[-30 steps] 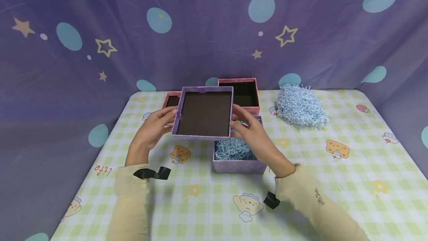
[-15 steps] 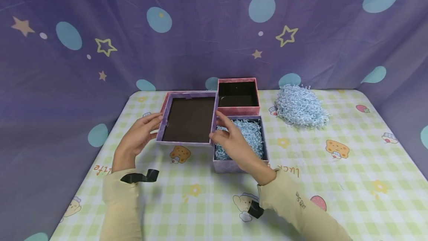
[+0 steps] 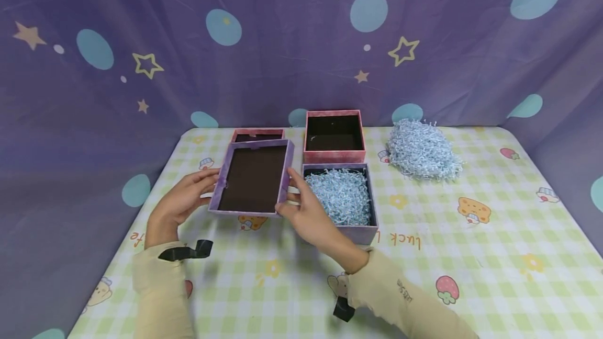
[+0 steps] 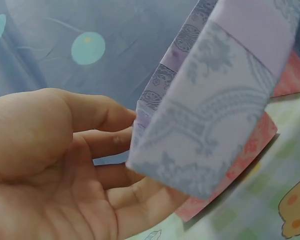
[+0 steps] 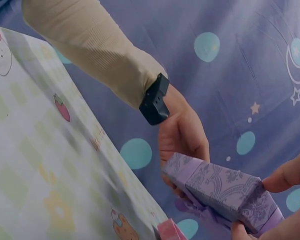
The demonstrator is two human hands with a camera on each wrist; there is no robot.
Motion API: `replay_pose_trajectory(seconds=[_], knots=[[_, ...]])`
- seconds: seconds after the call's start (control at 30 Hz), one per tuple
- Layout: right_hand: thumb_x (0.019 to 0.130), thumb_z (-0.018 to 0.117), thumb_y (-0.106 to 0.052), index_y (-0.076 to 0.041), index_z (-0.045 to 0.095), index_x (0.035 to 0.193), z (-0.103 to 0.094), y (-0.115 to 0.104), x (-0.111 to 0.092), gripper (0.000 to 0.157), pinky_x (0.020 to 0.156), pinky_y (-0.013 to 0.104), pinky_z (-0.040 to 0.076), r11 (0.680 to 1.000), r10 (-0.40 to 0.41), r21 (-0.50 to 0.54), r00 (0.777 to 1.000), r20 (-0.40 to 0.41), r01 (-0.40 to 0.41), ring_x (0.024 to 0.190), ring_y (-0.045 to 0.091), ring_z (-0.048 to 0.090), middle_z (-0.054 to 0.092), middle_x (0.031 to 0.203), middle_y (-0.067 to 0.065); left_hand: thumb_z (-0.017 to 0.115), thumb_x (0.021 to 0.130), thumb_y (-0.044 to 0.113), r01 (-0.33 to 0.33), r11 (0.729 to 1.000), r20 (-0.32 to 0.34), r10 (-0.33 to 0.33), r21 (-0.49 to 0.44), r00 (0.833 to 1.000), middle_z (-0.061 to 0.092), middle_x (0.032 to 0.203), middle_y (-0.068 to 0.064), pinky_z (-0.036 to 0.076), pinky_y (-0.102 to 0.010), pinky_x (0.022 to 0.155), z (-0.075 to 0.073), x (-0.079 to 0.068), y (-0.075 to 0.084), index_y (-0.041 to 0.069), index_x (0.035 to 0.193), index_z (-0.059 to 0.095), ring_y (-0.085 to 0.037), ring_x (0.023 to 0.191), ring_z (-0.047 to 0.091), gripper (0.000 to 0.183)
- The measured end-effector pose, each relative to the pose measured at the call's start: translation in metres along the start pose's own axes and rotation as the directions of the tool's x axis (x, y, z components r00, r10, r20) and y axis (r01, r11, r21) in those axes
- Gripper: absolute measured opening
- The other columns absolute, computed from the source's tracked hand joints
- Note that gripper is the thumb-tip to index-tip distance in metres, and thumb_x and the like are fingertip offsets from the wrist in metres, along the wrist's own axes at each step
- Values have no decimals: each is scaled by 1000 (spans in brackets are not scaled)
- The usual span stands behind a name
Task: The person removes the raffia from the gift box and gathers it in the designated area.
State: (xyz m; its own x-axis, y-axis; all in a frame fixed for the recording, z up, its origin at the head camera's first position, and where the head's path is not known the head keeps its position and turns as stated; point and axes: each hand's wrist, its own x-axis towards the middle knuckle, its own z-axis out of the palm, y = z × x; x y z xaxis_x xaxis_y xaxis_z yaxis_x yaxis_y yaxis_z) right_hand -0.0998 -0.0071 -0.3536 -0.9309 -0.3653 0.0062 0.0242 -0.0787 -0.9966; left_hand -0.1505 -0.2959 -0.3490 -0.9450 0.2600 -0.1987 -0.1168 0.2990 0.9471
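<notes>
Both hands hold a purple patterned box lid (image 3: 256,179) above the left half of the table, its dark inside facing up and toward me. My left hand (image 3: 181,200) pinches its left side, with the thumb at the rim and fingers beneath in the left wrist view. On the right side, my right hand (image 3: 308,218) grips between thumb and fingers. A ribbon (image 5: 205,212) hangs under the lid in the right wrist view. Just right of the lid stands the matching purple box (image 3: 360,233), holding blue shredded paper (image 3: 341,195).
Behind the purple box is an open pink box (image 3: 335,156) with a dark inside. A pink lid (image 3: 259,132) lies at the back left, partly hidden by the purple lid. A loose heap of blue shredded paper (image 3: 423,150) sits at the back right of the checked tablecloth (image 3: 471,260).
Both hands have carried the purple lid left and toward me, away from above the purple box. The box's shredded paper and the far pink lid's edge have come into fuller view.
</notes>
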Motion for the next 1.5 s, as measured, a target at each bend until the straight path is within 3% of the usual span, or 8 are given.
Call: replay_pose_trajectory(seconds=[0.13, 0.27, 0.33, 0.5, 0.67, 1.13, 1.37, 1.5], knots=[[89, 55, 2, -13, 14, 154, 10, 3, 0, 78, 97, 36, 50, 1000, -9, -12, 1000, 11, 9, 127, 34, 48, 30, 147, 17, 38, 104, 27, 37, 999, 2, -37, 35, 999, 53, 129, 1, 50, -23, 88, -6, -4, -2, -7, 146, 28, 4, 107, 53, 55], [89, 55, 4, -12, 11, 154, 21, 7, -3, 81, 97, 36, 50, 1000, 1, -19, 1000, 23, -1, 125, 35, 47, 27, 148, 17, 34, 105, 23, 90, 992, 12, -92, 87, 996, 33, 147, -23, 48, -25, 90, -11, -8, -5, -5, 148, 22, 2, 108, 48, 53], [89, 56, 3, -12, 9, 154, 26, 10, -4, 81, 97, 36, 50, 999, 6, -32, 999, 31, -5, 124, 35, 47, 25, 149, 18, 33, 105, 20, 111, 988, 18, -114, 106, 993, 31, 147, -26, 48, -25, 89, -13, -10, -7, -5, 149, 20, 1, 106, 49, 53], [88, 56, -1, -14, 8, 155, 37, 17, -5, 84, 95, 38, 51, 997, 21, -81, 999, 26, -19, 119, 35, 49, 23, 149, 19, 31, 104, 19, 148, 981, 14, -151, 125, 988, 50, 123, -10, 51, -26, 82, -16, -11, -11, -6, 145, 24, -1, 96, 55, 49], [88, 57, -3, -14, 8, 155, 44, 27, -3, 83, 93, 36, 52, 990, 41, -134, 999, -2, -40, 115, 33, 52, 27, 147, 19, 31, 104, 17, 170, 977, 18, -173, 131, 985, 56, 109, 2, 52, -30, 80, -17, -12, -14, -8, 141, 28, -3, 94, 57, 45], [87, 57, -7, -11, 10, 154, 46, 51, 5, 82, 91, 32, 47, 972, 132, -191, 991, -27, -134, 108, 20, 45, 33, 140, 17, 31, 100, 11, 240, 948, -15, -242, 208, 970, 54, 119, -20, 52, -38, 85, -14, -10, -21, -12, 138, 31, -14, 97, 56, 44], [85, 57, -6, -7, 11, 154, 46, 60, 10, 82, 83, 27, 39, 972, 127, -194, 991, -48, -134, 98, 18, 41, 38, 122, 11, 32, 99, 8, 255, 946, -12, -258, 201, 966, 59, 113, -17, 53, -36, 83, -13, -9, -25, -12, 135, 34, -12, 93, 58, 41], [85, 57, -7, -8, 12, 154, 47, 61, 10, 82, 81, 25, 39, 970, 135, -196, 990, -46, -142, 93, 16, 41, 38, 121, 10, 32, 98, 8, 267, 943, -14, -270, 199, 963, 62, 109, -14, 54, -36, 81, -13, -9, -27, -12, 133, 36, -11, 91, 60, 40]])
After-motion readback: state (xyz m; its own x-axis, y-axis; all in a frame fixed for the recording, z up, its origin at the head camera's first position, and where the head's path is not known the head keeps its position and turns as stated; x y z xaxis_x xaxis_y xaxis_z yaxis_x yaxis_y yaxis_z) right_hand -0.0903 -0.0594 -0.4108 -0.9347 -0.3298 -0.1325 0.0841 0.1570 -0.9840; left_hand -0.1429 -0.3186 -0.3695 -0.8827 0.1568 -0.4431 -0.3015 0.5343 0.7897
